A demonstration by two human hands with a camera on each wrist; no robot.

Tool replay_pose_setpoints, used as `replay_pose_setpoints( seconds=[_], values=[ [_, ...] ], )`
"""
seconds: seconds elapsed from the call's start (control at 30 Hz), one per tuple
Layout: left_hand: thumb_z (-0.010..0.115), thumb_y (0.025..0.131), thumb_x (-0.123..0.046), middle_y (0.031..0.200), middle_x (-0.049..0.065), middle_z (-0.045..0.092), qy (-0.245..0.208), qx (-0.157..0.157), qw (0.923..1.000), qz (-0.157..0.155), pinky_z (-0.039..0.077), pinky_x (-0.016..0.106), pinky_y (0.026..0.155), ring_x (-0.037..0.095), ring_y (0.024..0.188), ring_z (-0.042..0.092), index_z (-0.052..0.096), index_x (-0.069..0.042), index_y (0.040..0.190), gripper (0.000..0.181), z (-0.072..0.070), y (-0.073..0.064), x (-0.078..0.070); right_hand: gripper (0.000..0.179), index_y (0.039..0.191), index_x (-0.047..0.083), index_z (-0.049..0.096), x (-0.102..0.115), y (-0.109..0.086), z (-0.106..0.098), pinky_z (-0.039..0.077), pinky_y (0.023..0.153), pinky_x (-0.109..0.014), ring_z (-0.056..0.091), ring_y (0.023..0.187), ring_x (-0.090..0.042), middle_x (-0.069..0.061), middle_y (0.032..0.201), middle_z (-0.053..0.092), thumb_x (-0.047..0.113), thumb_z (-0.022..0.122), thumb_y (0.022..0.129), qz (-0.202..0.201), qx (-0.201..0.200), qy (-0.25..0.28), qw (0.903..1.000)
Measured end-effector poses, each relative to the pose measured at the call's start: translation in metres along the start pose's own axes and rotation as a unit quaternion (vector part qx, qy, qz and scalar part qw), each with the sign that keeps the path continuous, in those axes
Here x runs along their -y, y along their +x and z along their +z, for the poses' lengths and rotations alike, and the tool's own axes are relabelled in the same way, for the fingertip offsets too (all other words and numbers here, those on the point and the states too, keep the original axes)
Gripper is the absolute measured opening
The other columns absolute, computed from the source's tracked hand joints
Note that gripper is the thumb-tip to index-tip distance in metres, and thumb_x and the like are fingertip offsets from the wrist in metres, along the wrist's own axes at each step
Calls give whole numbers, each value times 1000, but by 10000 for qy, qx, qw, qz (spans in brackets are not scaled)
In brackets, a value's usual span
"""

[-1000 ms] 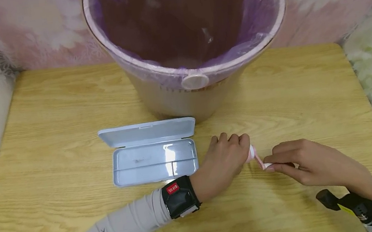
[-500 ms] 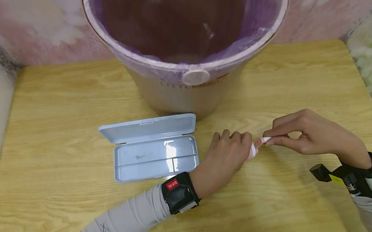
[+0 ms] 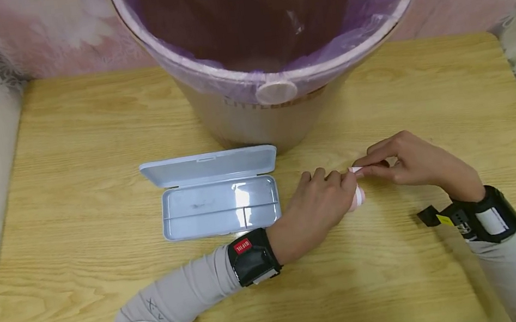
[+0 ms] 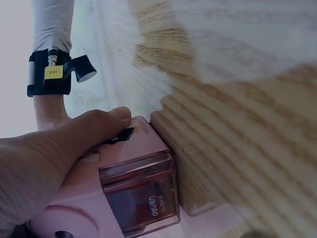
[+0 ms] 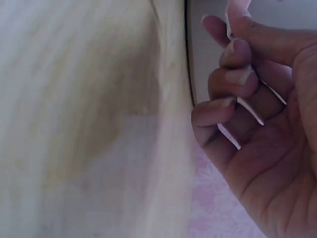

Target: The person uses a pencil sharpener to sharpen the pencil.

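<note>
My left hand (image 3: 320,204) grips a pink crank pencil sharpener (image 4: 141,178) against the wooden table, thumb over its top. A clear shavings drawer (image 4: 143,198) shows on the sharpener's side in the left wrist view. From above, the hand hides most of its body; only its pink and white end (image 3: 358,199) shows. With thumb and forefinger, my right hand (image 3: 409,162) pinches the sharpener's small crank handle (image 3: 355,169). In the right wrist view its other fingers are curled. To the left of my left hand lies a pale blue pencil case (image 3: 220,208) with its lid raised.
A large bin (image 3: 252,123) lined with a purple bag stands at the back middle, directly behind the pencil case. Bare wood tabletop (image 3: 88,152) extends left of the case. A flowered pink wall covering (image 3: 67,34) rises behind the table.
My right hand has swung upward and slightly left, turning the crank handle from low right, through the right, to above the sharpener's end. My left hand keeps its grip on the sharpener.
</note>
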State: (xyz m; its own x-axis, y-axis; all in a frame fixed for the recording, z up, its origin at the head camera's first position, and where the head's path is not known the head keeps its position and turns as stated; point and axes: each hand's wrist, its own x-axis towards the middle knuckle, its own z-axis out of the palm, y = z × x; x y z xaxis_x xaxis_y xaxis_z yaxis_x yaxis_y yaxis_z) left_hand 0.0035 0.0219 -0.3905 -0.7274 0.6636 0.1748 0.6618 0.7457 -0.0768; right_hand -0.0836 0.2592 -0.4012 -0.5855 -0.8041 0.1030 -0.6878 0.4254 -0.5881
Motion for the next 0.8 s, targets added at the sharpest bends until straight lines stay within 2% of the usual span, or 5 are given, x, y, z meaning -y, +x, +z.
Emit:
replay_pose_setpoints(
  seconds=[0.23, 0.33, 0.43, 0.57, 0.8],
  values=[
    [56, 101, -12, 77, -8, 58, -48, -109, 9999, -107, 42, 23, 62, 10, 66, 52, 56, -19, 99, 7, -1, 1, 2, 27, 92, 20, 79, 10, -8, 20, 37, 56, -12, 40, 61, 10, 15, 77, 65, -4, 77, 81, 133, 122, 3, 9998],
    [58, 100, -14, 74, -8, 56, -46, -204, 9997, -113, 41, 22, 60, 11, 63, 51, 56, -19, 95, 7, -1, 1, 1, 28, 85, 22, 75, 24, -14, 27, 35, 56, -12, 38, 62, 11, 18, 74, 59, -5, 78, 79, 158, 175, -193, 9995],
    [59, 100, -16, 71, -8, 54, -12, -200, 9998, -97, 40, 21, 59, 10, 61, 49, 54, -19, 93, 10, -1, 1, 0, 27, 81, 25, 70, 38, -23, 32, 33, 55, -10, 34, 62, 12, 21, 72, 52, 0, 78, 83, 203, 380, -99, 9990],
    [62, 100, -20, 71, -9, 53, -47, -74, 9999, -63, 38, 20, 59, 9, 61, 47, 53, -20, 92, 12, -3, 1, -1, 20, 91, 23, 75, 54, -37, 36, 34, 56, -7, 33, 60, 14, 21, 75, 57, 3, 77, 86, 247, 451, -18, 9987],
    [57, 103, -19, 72, -9, 51, -150, 116, 9998, -40, 35, 20, 59, 8, 62, 46, 52, -20, 94, 11, -4, 0, 0, 17, 96, 19, 79, 69, -41, 36, 37, 60, -10, 38, 63, 12, 18, 76, 65, 8, 80, 83, 71, 171, -634, 9978]
  ],
)
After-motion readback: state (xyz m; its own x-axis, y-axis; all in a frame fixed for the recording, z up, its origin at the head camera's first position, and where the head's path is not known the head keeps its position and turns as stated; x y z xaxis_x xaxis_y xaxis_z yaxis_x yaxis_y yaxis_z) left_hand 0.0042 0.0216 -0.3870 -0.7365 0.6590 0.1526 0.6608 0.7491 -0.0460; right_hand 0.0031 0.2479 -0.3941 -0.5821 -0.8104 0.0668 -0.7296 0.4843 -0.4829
